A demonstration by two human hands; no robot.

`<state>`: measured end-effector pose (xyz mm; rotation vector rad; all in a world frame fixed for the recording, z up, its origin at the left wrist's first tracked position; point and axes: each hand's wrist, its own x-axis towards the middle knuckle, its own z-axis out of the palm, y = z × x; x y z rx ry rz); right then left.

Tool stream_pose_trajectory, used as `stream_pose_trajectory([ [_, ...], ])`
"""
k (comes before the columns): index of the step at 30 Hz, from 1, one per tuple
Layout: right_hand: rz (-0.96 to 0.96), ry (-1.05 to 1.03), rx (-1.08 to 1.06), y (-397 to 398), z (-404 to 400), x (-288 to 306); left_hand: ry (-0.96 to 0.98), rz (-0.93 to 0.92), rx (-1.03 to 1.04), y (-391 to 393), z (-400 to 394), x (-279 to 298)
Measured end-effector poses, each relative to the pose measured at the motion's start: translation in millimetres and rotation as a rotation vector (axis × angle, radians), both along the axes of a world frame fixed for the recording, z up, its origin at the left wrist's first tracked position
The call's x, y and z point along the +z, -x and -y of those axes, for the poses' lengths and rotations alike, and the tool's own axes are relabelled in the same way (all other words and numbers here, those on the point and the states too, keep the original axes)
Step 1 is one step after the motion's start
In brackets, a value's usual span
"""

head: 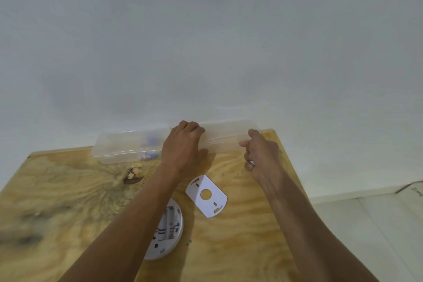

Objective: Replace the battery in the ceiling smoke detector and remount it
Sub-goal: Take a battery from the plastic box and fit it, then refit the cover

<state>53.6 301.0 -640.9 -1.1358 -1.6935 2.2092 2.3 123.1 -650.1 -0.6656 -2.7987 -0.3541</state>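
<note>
Hands [183,144] on clear plastic box [128,146]

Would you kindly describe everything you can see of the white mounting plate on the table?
The mounting plate is a thin, flat white piece, seemingly plastic, with two straight sides and two curved ends. It has a round hole in the middle and small slots near each curved end. It lies flat and askew on the plywood table, between the forearms, right of the smoke detector. Nothing seems to touch it.

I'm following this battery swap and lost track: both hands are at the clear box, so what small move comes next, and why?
Probably lift the lid of the clear plastic box: the left hand and right hand are at it, small items show inside, and the smoke detector lies open-side up.
</note>
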Motion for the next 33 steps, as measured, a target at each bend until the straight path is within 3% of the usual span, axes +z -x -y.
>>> stream_pose_trajectory([
  [12, 0.009, 0.034, 0.093, -4, 9, 2, -0.01, 0.001, -0.024, 4, 2, 1],
  [22, 0.052, -0.092, 0.264, 4, 56, 6, -0.054, -0.023, -0.057, 6, 2, -1],
  [30, 0.008, -0.194, 0.338, 12, 44, 32, -0.12, -0.165, -0.126, 0, 3, -5],
  [33, -0.012, -0.249, 0.423, 22, 34, 47, -0.038, -0.269, -0.13, -1, 6, -8],
])
